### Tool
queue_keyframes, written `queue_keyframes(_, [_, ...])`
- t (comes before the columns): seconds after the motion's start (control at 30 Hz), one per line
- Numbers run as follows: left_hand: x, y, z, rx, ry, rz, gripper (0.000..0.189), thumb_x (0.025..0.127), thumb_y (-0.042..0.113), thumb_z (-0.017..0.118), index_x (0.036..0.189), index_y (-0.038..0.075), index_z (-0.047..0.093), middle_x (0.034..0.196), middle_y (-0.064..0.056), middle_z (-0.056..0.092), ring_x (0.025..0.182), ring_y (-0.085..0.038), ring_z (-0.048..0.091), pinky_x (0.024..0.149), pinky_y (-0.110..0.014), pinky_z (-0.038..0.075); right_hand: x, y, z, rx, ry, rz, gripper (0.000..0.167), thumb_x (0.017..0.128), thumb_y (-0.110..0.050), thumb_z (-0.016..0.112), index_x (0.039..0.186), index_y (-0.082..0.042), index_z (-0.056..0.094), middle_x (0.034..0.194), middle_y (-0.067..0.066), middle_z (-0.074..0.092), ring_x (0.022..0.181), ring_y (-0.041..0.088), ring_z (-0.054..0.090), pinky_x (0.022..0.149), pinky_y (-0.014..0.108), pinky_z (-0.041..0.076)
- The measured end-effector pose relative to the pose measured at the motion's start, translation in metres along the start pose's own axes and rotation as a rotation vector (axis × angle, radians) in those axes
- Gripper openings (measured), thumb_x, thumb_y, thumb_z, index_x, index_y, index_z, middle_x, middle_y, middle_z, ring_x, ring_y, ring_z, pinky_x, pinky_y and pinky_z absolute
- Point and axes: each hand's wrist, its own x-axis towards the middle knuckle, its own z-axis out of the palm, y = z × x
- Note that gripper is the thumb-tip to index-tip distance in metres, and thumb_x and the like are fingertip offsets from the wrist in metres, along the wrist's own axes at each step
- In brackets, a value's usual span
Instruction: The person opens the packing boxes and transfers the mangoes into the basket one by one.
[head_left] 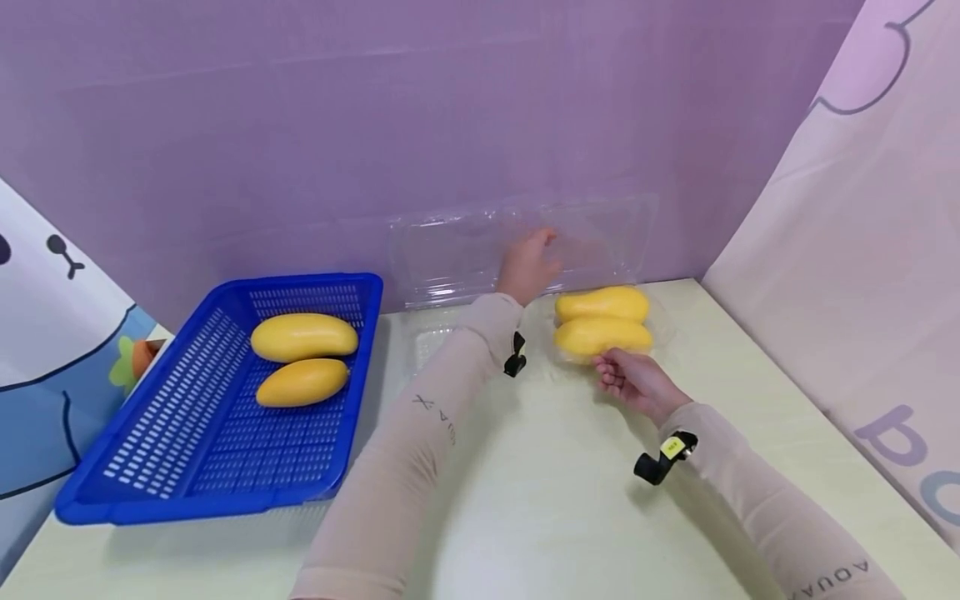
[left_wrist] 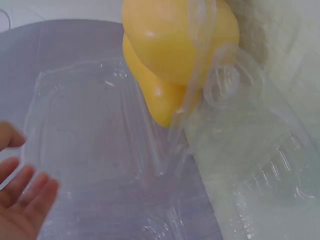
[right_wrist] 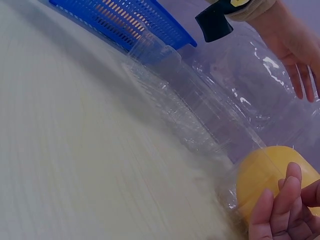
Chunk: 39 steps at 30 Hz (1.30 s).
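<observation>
A clear plastic clamshell container [head_left: 431, 337] lies on the table, its lid [head_left: 450, 254] raised against the purple backdrop. At its right end sit two yellow mangoes [head_left: 603, 335], side by side; in the left wrist view the mangoes [left_wrist: 175, 45] overlap. My right hand [head_left: 633, 383] has curled fingers at the container's front rim, by the nearer mango, and pinches the rim between thumb and fingers. My left hand [head_left: 528, 267] reaches in front of the raised lid, fingers loosely bent and apart, holding nothing. In the right wrist view, one mango [right_wrist: 257, 175] is partly hidden behind the right fingers.
On the left stands a blue perforated basket [head_left: 202, 505] with two more yellow mangoes [head_left: 303, 337] inside. A purple backdrop [head_left: 300, 125] rises behind the pale table [head_left: 555, 492], and a printed white sheet [head_left: 862, 275] borders the right side.
</observation>
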Motion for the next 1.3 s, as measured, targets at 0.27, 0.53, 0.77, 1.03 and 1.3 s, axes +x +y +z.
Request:
queue_keyframes(0.27, [-0.002,0.006,0.014,0.042,-0.287,0.079,0.043,0.088,0.016,0.065,0.127,0.004,0.053,0.122,-0.01,0.06,0.112,-0.02,0.055,0.094,-0.025,0.043,0.001,0.004,-0.002,0.003,0.017,0.007,0.035,0.098,-0.008,0.042,0.074,-0.008,0.068,0.064,-0.004,0.063,0.056,0.004,0.056,0.06,0.017,0.052])
queue_keyframes(0.53, [-0.004,0.012,0.03,0.073,-0.509,0.069,0.052,0.087,0.024,0.067,0.132,0.006,0.049,0.128,-0.01,0.057,0.117,-0.021,0.053,0.096,-0.025,0.042,0.004,0.003,-0.005,0.009,0.009,0.011,0.034,0.098,-0.009,0.043,0.075,-0.008,0.068,0.065,-0.004,0.064,0.057,0.003,0.057,0.062,0.018,0.053])
queue_keyframes(0.77, [-0.014,0.019,0.037,0.107,-0.7,0.044,0.065,0.086,0.023,0.069,0.141,0.007,0.039,0.139,-0.01,0.049,0.126,-0.02,0.046,0.101,-0.026,0.039,0.005,0.004,-0.006,0.016,0.002,0.024,0.035,0.099,-0.01,0.041,0.076,-0.008,0.068,0.066,-0.003,0.064,0.058,0.004,0.057,0.064,0.018,0.053])
queue_keyframes(1.03, [-0.023,0.019,0.053,0.252,-0.738,0.08,0.068,0.084,0.026,0.071,0.142,0.013,0.038,0.141,-0.004,0.046,0.127,-0.016,0.044,0.104,-0.023,0.034,0.005,0.009,-0.008,0.012,0.014,0.019,0.035,0.099,-0.009,0.041,0.076,-0.008,0.068,0.067,-0.003,0.063,0.059,0.004,0.057,0.064,0.018,0.053])
queue_keyframes(1.3, [-0.027,0.019,0.056,0.297,-0.746,0.092,0.066,0.084,0.027,0.069,0.142,0.016,0.038,0.137,-0.004,0.048,0.121,-0.015,0.047,0.1,-0.022,0.037,0.006,0.008,-0.007,0.007,-0.004,0.003,0.035,0.098,-0.009,0.042,0.075,-0.009,0.068,0.067,-0.003,0.064,0.059,0.004,0.057,0.064,0.018,0.053])
